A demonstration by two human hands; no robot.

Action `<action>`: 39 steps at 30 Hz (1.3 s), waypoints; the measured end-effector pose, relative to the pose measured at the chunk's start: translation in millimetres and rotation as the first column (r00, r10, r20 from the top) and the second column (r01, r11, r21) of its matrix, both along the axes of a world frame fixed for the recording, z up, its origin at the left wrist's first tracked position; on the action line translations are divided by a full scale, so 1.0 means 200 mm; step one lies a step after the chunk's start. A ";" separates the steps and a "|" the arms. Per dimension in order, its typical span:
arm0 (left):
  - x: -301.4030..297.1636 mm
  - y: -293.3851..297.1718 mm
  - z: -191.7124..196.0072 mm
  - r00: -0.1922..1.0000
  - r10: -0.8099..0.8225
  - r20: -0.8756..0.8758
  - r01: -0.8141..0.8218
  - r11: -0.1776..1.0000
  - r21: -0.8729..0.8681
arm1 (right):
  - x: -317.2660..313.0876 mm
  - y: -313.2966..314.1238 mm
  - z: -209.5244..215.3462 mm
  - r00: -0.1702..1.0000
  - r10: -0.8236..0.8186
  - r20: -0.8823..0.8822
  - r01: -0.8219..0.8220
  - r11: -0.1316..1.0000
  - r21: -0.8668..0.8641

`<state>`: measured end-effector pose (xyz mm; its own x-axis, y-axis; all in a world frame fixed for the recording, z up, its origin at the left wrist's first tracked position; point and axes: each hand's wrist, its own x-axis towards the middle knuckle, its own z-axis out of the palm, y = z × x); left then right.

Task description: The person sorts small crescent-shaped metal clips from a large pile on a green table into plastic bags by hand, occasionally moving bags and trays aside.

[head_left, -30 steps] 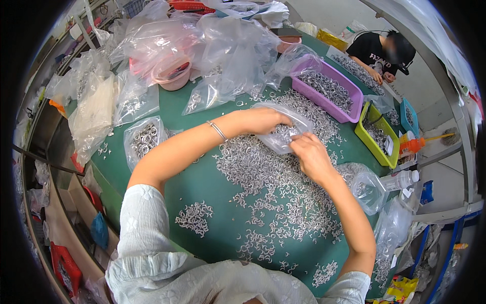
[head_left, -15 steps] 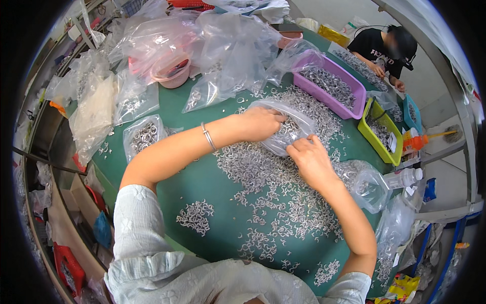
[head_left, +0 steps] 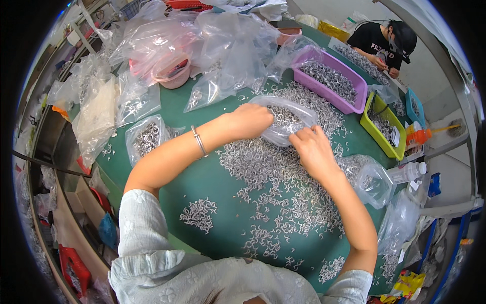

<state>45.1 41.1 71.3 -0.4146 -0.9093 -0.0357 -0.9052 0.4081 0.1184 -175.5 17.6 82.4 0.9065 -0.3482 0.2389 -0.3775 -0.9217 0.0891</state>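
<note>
**Clear plastic bag of small metal rings, held at the centre of the frame**

Clear plastic bag point(head_left: 283, 121) lies just above the middle of the frame on the green surface point(head_left: 202, 182). It is thin, glossy and crumpled, lying on its side, and through its film shows a grey mass of small silver rings filling part of it. The left hand point(head_left: 250, 121) is closed over the bag's left end, fingers curled round the film. The right hand point(head_left: 314, 149) pinches the bag's lower right edge, with its fingers bent and close together.

Below and around the bag, loose metal rings point(head_left: 263, 172) spread across the surface in a wide scatter, with a small separate heap point(head_left: 198, 214) at the lower left of centre. A thin bracelet point(head_left: 199, 141) sits on the left wrist.

To the upper right stand a purple tray point(head_left: 354, 91) and a yellow-green tray point(head_left: 377, 139), both holding the same grey parts. More clear bags point(head_left: 228, 55) pile up along the top of the frame, and another bag of rings point(head_left: 147, 137) lies at the left. At the upper right corner another person point(head_left: 382, 43) in black works at the far end.
</note>
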 end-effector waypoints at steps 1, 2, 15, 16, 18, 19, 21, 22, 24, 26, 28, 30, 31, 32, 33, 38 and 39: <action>0.00 0.00 0.00 0.997 -0.010 -0.081 0.004 0.998 -0.070 | 0.00 -0.01 -0.01 1.000 -0.007 0.029 0.007 1.000 -0.005; 0.01 0.00 -0.01 0.987 -0.025 -0.160 0.002 0.990 -0.140 | 0.01 -0.03 -0.01 0.998 -0.014 0.058 0.014 1.000 -0.010; -0.21 0.63 0.07 0.704 -0.085 -0.706 -0.048 0.985 -0.166 | -0.29 0.35 -0.03 0.832 -0.342 0.438 0.159 0.902 0.401; -0.23 0.74 0.07 0.730 -0.051 -0.682 -0.006 0.997 -0.081 | -0.36 0.46 -0.04 0.877 -0.349 0.329 0.166 0.865 0.474; -0.27 0.96 0.03 0.809 -0.020 -0.588 0.062 0.997 0.050 | -0.49 0.67 -0.09 0.938 -0.320 0.133 0.179 0.777 0.604; -0.29 1.06 -0.01 0.857 -0.035 -0.515 0.088 0.993 0.079 | -0.55 0.77 -0.12 0.956 -0.287 0.057 0.183 0.739 0.648; -0.36 1.21 -0.12 0.897 -0.055 -0.439 0.128 0.982 0.139 | -0.65 0.96 -0.15 0.950 -0.309 0.038 0.199 0.696 0.690; -0.39 1.28 -0.17 0.901 -0.049 -0.430 0.132 0.977 0.167 | -0.68 1.06 -0.18 0.938 -0.345 0.040 0.227 0.697 0.681; -0.48 1.41 -0.26 0.913 0.005 -0.407 0.099 0.967 0.233 | -0.73 1.23 -0.23 0.920 -0.390 0.042 0.268 0.703 0.658; -0.55 1.49 -0.32 0.887 0.043 -0.460 0.056 0.978 0.201 | -0.78 1.39 -0.28 0.902 -0.431 0.022 0.323 0.710 0.626; -0.60 1.55 -0.37 0.843 0.111 -0.527 -0.015 0.983 0.183 | -0.78 1.51 -0.32 0.883 -0.467 0.047 0.336 0.700 0.630; -0.64 1.58 -0.43 0.832 0.145 -0.535 -0.092 0.988 0.125 | -0.77 1.60 -0.37 0.886 -0.461 0.045 0.333 0.700 0.632; -0.66 1.59 -0.44 0.829 0.157 -0.537 -0.123 0.988 0.098 | -0.75 1.63 -0.39 0.898 -0.440 0.029 0.326 0.707 0.628; -0.68 1.58 -0.44 0.810 0.176 -0.560 -0.145 0.984 0.100 | -0.73 1.64 -0.39 0.913 -0.408 -0.004 0.321 0.711 0.626; -0.70 1.58 -0.46 0.819 0.168 -0.548 -0.142 0.986 0.090 | -0.72 1.63 -0.40 0.926 -0.375 -0.038 0.315 0.715 0.625; -0.69 1.65 -0.48 0.772 0.163 -0.614 -0.144 0.986 0.081 | -0.82 1.60 -0.50 0.877 -0.480 -0.010 0.426 0.768 0.478; -0.68 1.65 -0.48 0.777 0.175 -0.605 -0.169 0.983 0.068 | -0.85 1.58 -0.52 0.847 -0.531 0.007 0.473 0.761 0.444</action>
<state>-91.2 370.4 -23.7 -0.1904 -0.9684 0.1607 -0.7005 0.2488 0.6689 -345.9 332.7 -20.7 0.5458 -0.8353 0.0662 -0.7775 -0.5343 -0.3317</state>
